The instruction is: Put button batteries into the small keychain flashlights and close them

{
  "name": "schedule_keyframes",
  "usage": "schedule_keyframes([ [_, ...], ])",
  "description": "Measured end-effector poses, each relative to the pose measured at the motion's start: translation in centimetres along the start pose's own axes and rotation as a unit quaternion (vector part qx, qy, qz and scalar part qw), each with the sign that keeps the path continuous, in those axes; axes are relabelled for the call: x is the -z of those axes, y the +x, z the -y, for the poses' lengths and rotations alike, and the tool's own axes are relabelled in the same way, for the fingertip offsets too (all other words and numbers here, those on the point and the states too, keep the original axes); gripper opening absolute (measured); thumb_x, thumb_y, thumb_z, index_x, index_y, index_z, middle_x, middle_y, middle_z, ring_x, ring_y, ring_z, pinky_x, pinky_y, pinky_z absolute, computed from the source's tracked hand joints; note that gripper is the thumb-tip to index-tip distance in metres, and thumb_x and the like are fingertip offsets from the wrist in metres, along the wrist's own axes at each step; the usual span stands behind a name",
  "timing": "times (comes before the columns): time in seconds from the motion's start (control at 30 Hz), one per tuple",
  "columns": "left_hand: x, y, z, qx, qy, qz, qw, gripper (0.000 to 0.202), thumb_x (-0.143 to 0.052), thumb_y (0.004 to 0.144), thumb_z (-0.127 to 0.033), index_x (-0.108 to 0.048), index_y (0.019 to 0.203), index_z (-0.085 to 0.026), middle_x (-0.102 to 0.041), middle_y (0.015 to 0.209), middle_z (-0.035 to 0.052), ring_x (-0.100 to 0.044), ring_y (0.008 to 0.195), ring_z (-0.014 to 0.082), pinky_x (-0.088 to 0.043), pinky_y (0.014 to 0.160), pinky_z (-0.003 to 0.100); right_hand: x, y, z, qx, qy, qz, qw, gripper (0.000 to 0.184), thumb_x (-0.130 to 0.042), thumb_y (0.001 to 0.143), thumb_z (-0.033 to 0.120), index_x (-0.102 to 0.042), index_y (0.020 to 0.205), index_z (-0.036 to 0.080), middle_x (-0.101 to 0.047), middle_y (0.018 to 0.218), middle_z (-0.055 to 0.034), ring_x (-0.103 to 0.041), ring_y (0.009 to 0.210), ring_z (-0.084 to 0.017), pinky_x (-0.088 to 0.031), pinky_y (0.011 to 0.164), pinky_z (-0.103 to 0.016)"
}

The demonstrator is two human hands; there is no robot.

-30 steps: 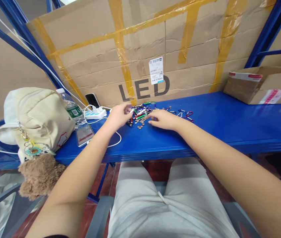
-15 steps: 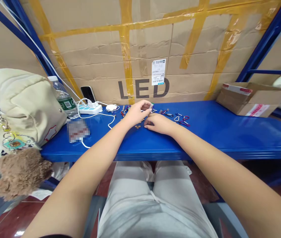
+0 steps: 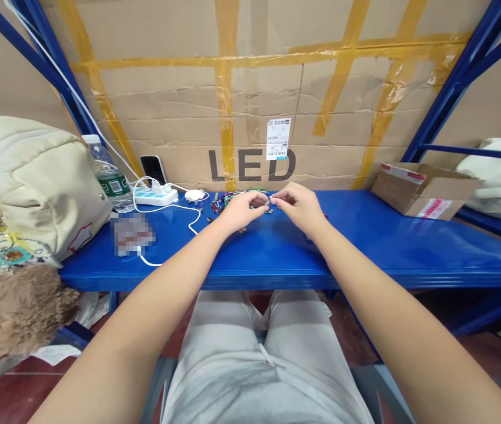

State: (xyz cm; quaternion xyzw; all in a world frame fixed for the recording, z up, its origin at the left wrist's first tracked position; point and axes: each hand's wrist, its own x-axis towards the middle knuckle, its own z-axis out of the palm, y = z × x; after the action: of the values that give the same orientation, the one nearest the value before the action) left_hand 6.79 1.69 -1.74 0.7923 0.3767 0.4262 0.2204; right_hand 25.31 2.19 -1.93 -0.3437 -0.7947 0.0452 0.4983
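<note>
My left hand (image 3: 245,211) is closed in a pinch over the blue tabletop (image 3: 277,250); something tiny sits at its fingertips, too small to name. Close by on the right, my right hand (image 3: 300,206) pinches too, its fingertips almost meeting the left ones. What it grips is also too small to make out. Behind and left of the hands lies a cluster of small colourful metal clips (image 3: 216,206), partly covered by my left hand. Small brown round pieces (image 3: 242,230) lie under my left wrist. Beyond my right wrist, bits of a red clip (image 3: 325,217) peek out.
To the left stand a cream bag (image 3: 42,182) with a brown furry charm (image 3: 20,312), a water bottle (image 3: 113,182), a white power strip (image 3: 157,197) with cables and a blurred-out device (image 3: 133,234). An open cardboard box (image 3: 422,191) is at right; a large carton (image 3: 166,106) backs the table.
My right hand has lifted from the tabletop and moved up beside the left one, fingertips now pinched. My left hand has lowered slightly. The camera view has shifted a little.
</note>
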Motion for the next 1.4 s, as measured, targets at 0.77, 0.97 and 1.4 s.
schedule_keyframes([
  [0.77,0.5,0.2,0.9,-0.036,0.033,-0.049,0.998,0.014,-0.061,0.077,-0.01,-0.064,0.089,-0.016,-0.071,0.092,0.004,-0.066,0.089,0.0151,-0.053,0.087,0.032,0.2,-0.3,-0.3,-0.061,-0.035,0.102,0.992,0.02,-0.053,0.085,0.031,-0.065,0.094,0.018,-0.066,0.082,-0.0037,-0.056,0.07,-0.015,-0.045,0.068,-0.028],
  [0.97,0.4,0.2,1.1,-0.034,0.024,-0.055,0.998,0.012,-0.062,0.077,-0.014,-0.062,0.089,-0.016,-0.069,0.092,0.0038,-0.065,0.089,0.0159,-0.053,0.085,0.032,-0.6,-0.5,-0.9,0.014,-0.068,0.193,0.979,0.019,-0.051,0.086,0.023,-0.068,0.088,0.016,-0.069,0.087,-0.0059,-0.062,0.083,-0.019,-0.046,0.078,-0.032],
  [1.4,0.5,0.4,1.3,-0.028,0.04,-0.083,0.995,0.012,-0.063,0.079,-0.015,-0.061,0.091,-0.016,-0.071,0.096,0.0048,-0.067,0.091,0.016,-0.051,0.086,0.032,-3.6,-0.9,1.5,0.138,-0.093,0.295,0.941,0.024,-0.059,0.087,0.021,-0.074,0.106,0.021,-0.068,0.113,-0.0097,-0.06,0.108,-0.024,-0.046,0.096,-0.039],
])
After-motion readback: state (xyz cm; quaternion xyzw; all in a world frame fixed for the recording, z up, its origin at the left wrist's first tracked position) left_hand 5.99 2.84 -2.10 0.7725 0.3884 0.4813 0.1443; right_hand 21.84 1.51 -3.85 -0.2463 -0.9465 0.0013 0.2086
